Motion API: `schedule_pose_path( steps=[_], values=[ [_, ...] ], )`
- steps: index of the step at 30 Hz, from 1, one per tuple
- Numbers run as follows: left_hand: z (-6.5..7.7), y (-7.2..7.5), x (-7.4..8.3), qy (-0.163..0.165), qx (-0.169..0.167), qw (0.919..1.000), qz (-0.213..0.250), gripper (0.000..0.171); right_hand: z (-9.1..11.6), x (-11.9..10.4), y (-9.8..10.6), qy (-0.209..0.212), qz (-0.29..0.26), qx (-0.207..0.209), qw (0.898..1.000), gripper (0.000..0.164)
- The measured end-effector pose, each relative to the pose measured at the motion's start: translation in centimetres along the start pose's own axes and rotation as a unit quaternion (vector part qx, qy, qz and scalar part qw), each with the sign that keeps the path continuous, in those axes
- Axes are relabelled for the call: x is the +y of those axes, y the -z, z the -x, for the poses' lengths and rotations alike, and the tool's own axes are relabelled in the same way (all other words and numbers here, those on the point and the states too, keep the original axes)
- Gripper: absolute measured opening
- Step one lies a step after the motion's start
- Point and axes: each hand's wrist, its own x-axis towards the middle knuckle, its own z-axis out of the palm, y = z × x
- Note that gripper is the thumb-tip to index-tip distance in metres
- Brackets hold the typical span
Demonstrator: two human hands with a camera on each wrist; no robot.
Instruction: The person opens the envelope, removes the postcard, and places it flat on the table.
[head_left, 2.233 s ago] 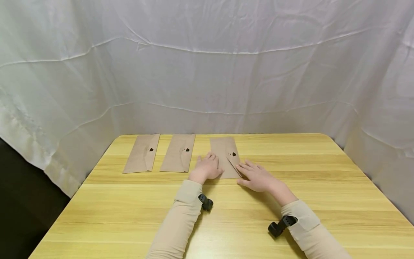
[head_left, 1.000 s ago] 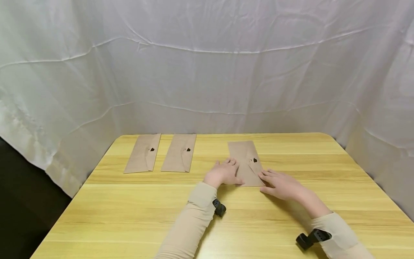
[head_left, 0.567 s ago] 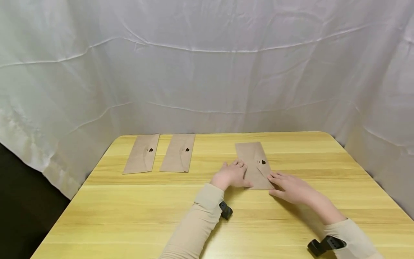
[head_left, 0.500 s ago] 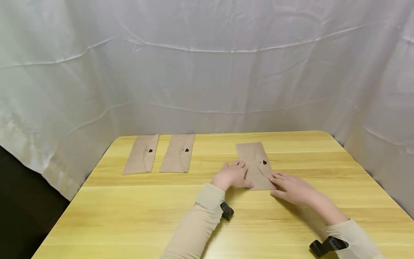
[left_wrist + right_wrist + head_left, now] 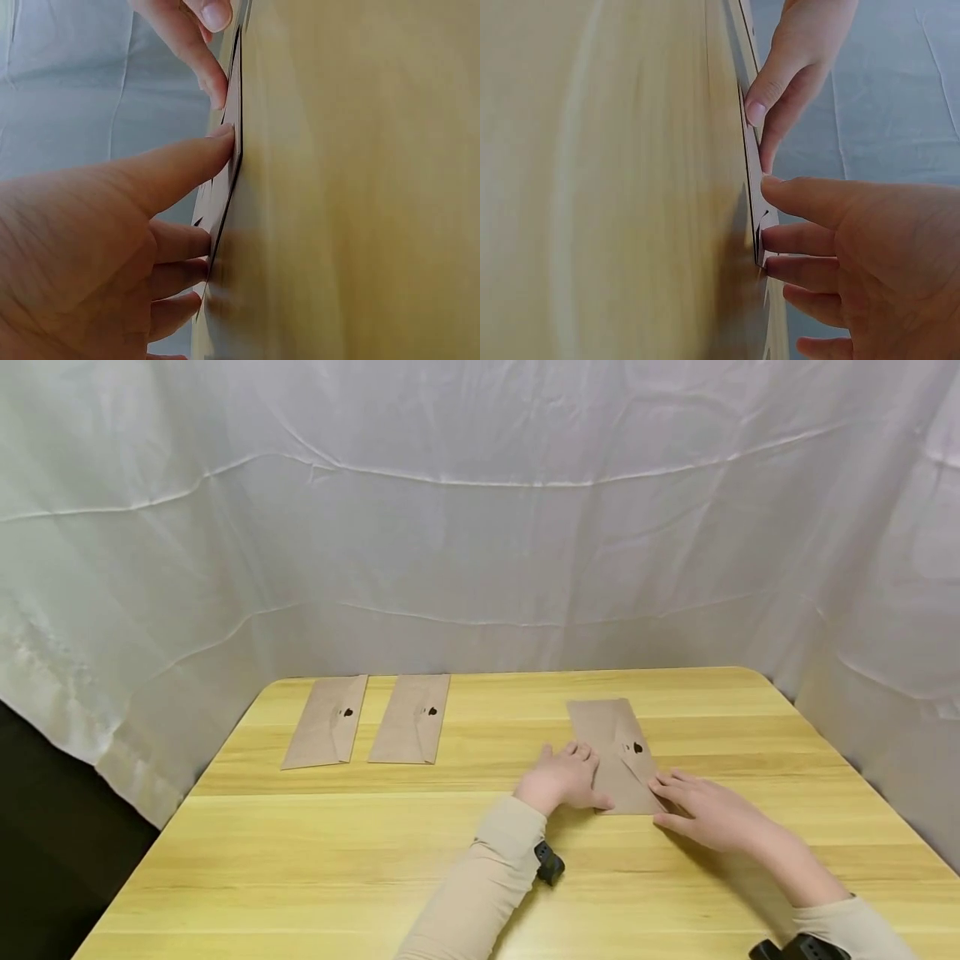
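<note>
A light brown paper envelope (image 5: 609,727) with a small dark mark on its flap lies on the table, right of centre in the head view. My left hand (image 5: 567,778) touches its left side, fingertips and thumb resting on the paper. At the flap side, fingers of my right hand (image 5: 707,812) press the near right corner, with the thumb just below. The left wrist view has the thumb of the left hand (image 5: 90,232) on the thin envelope (image 5: 234,90). In the right wrist view, fingertips of the right hand (image 5: 885,255) meet its edge.
Two matching envelopes lie side by side at the back left, one at the far left (image 5: 318,724) and another to its right (image 5: 408,720). The wooden table (image 5: 300,860) ends at a pale curtain (image 5: 450,552) hanging behind it and at both sides.
Both hands have slid the envelope to the right and a little nearer, away from the other two. The two left envelopes stay in place.
</note>
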Motion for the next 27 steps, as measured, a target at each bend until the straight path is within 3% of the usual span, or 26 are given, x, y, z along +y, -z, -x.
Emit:
schedule_pose_path(
  steps=[19, 27],
  values=[
    [-0.7, -0.3, 4.5, 0.009, 0.011, 0.9985, -0.052, 0.086, 3.7, 2.6, -0.4, -0.030, -0.006, 0.026, 0.999, 0.060],
    [-0.5, -0.3, 6.1, 0.016, 0.010, 0.9964, -0.083, 0.086, 4.8, 3.1, -0.6, -0.036, 0.020, 0.034, 0.999, 0.057]
  ],
)
